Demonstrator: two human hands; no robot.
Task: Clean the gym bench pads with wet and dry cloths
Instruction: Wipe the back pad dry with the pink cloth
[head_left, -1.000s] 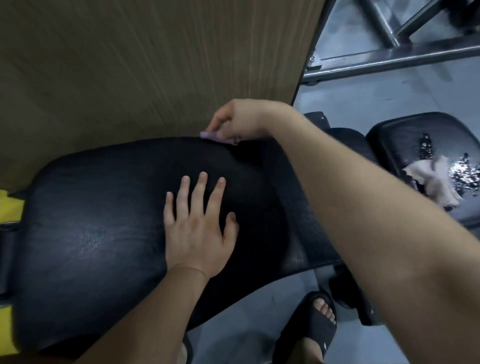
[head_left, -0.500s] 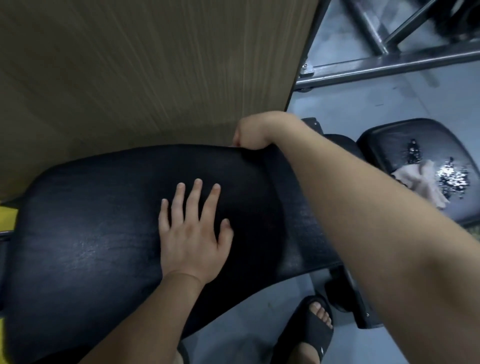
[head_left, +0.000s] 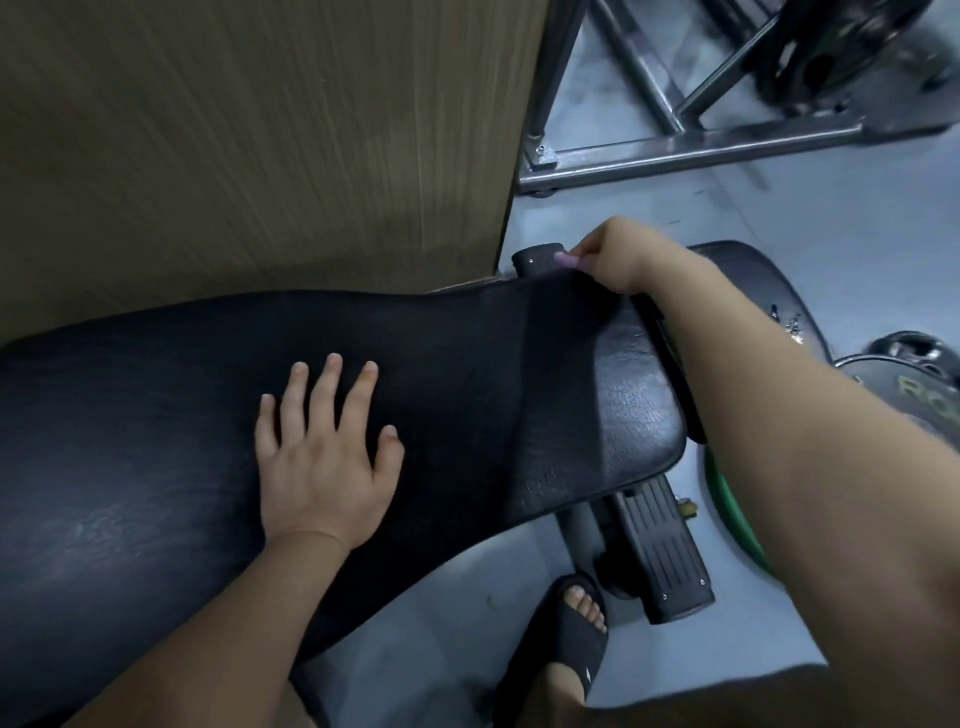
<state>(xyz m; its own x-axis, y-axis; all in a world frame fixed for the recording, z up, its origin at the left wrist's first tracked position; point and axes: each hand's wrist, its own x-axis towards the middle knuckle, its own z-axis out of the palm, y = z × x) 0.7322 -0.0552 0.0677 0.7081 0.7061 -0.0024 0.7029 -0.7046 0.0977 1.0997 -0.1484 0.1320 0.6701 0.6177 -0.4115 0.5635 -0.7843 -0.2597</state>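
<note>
Head view: the left hand (head_left: 324, 467) lies palm down on the black bench pad (head_left: 467, 395). Its fingers (head_left: 332, 389) are straight and spread apart, holding nothing. The pad's cracked, leathery skin runs out to either side of those fingers and narrows toward the far right end, where light catches the grain.

There the right hand (head_left: 621, 260) sits at the pad's far corner, its fingers (head_left: 589, 249) curled tight and pinching a small lilac cloth (head_left: 567, 260). Only a sliver of it pokes out past the fingertips, at the pad's edge beside a black bracket (head_left: 535, 260). I cannot tell whether the cloth is wet or dry.

Beyond the left fingertips a wood-grain panel (head_left: 260, 130) stands just behind the pad. Beyond the right knuckles lies grey floor (head_left: 805, 208) with a steel frame (head_left: 675, 148) and a dark weight plate (head_left: 831, 52). Right of the right forearm are a second black pad (head_left: 753, 270) and a lettered plate (head_left: 914, 389). Below the pad's end, nearer than both hands, are the bench's ribbed foot (head_left: 660, 551) and a foot in a black sandal (head_left: 566, 644).
</note>
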